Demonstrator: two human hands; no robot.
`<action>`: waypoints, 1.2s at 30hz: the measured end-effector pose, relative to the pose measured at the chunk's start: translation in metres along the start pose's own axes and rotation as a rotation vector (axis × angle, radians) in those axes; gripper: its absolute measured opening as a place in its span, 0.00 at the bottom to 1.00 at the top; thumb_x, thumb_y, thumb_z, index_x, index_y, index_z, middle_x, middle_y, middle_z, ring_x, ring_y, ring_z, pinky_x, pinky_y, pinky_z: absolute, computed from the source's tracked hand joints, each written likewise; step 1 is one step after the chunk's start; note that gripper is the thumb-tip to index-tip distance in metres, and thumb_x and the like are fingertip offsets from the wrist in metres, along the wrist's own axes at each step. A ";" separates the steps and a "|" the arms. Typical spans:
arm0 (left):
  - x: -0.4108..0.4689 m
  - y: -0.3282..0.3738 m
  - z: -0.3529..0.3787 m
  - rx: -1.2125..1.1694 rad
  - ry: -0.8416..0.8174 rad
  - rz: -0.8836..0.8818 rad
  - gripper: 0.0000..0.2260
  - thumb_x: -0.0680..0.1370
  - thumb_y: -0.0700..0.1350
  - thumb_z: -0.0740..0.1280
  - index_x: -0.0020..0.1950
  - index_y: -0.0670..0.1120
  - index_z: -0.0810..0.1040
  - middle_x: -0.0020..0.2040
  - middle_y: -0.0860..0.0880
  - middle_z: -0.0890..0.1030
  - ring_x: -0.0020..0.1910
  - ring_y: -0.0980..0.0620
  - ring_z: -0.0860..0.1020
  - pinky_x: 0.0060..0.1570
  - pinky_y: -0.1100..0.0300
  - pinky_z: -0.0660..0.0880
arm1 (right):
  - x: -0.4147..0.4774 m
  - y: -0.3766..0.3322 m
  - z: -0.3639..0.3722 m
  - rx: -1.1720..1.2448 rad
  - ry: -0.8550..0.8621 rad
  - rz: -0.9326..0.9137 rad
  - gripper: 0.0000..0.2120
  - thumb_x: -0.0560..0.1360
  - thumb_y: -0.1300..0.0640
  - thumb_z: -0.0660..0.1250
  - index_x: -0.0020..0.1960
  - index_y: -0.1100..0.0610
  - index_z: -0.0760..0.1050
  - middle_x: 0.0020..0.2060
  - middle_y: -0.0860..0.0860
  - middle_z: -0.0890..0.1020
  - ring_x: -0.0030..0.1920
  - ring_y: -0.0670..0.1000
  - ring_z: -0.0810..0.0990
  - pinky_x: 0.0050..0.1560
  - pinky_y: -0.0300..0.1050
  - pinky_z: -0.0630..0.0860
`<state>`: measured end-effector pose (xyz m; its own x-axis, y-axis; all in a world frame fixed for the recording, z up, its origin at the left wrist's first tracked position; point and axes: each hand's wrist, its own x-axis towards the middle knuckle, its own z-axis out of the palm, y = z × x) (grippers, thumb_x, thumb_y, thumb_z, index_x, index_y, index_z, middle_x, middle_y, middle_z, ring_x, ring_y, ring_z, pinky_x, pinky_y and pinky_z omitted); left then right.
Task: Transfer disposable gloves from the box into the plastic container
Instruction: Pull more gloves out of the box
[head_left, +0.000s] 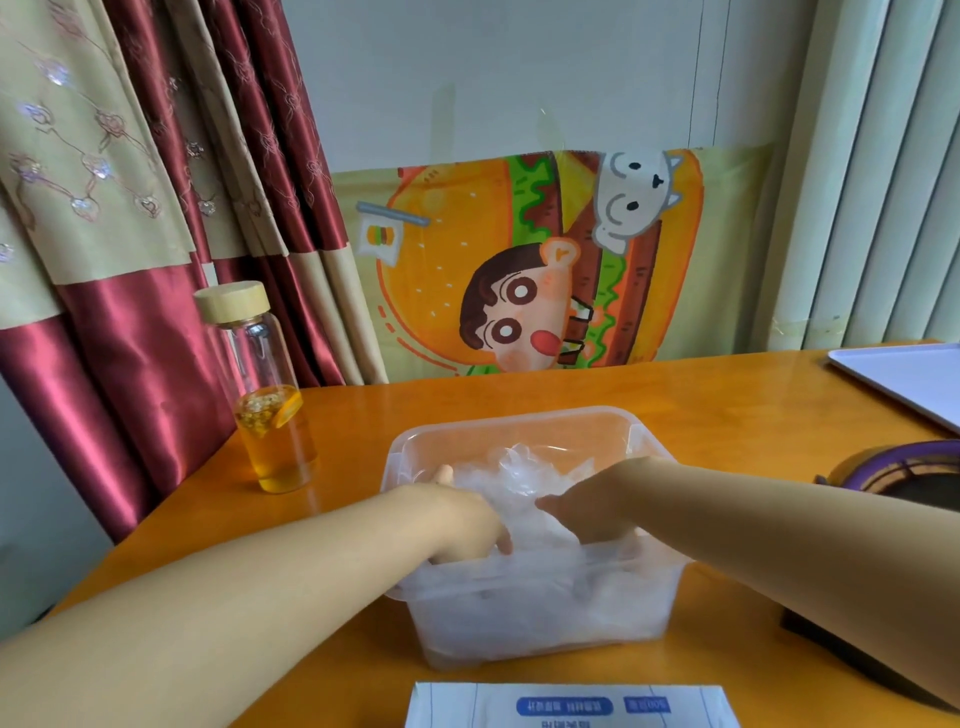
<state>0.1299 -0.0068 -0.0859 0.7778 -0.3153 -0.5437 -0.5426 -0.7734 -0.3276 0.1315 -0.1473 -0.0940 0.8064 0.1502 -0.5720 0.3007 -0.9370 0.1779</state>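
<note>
Your left hand (462, 519) and right hand (597, 512) lie buried in gloves (530, 592) heaped in the container (519, 421), so I cannot tell their grip; most looks moved, though the box (566, 706) behind your wrists hides any remainder.

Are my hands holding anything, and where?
Left hand and right hand reach into the gloves in the plastic container; fingertips are buried, so any grip cannot be told.

2 forearms (260, 597) are bare, as are the left grip (465, 519) and right grip (597, 506).

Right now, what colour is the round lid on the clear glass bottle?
The round lid is pale, wood-toned beige; head view.
</note>
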 end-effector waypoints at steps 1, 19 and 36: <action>0.002 -0.001 0.002 -0.026 -0.032 0.023 0.28 0.82 0.35 0.51 0.77 0.60 0.57 0.71 0.47 0.64 0.71 0.37 0.57 0.62 0.49 0.61 | 0.000 0.001 0.000 0.024 -0.013 0.016 0.34 0.80 0.64 0.53 0.78 0.54 0.38 0.70 0.61 0.66 0.54 0.57 0.75 0.59 0.49 0.72; -0.028 -0.008 -0.012 0.058 -0.168 -0.119 0.11 0.81 0.41 0.58 0.59 0.40 0.75 0.61 0.44 0.74 0.49 0.44 0.73 0.56 0.53 0.71 | -0.013 -0.002 -0.005 0.041 -0.041 0.051 0.37 0.77 0.49 0.66 0.78 0.55 0.49 0.74 0.54 0.60 0.71 0.57 0.64 0.67 0.48 0.65; -0.122 -0.055 0.020 -0.523 0.582 0.043 0.15 0.79 0.55 0.63 0.65 0.55 0.77 0.71 0.54 0.68 0.70 0.54 0.64 0.69 0.57 0.59 | -0.133 -0.015 -0.010 0.116 0.680 -0.233 0.10 0.76 0.50 0.67 0.54 0.50 0.81 0.47 0.45 0.83 0.38 0.41 0.76 0.40 0.33 0.72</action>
<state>0.0586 0.0851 -0.0173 0.8792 -0.4764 -0.0080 -0.4684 -0.8672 0.1691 0.0250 -0.1497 -0.0127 0.8776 0.4771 0.0464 0.4774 -0.8787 0.0049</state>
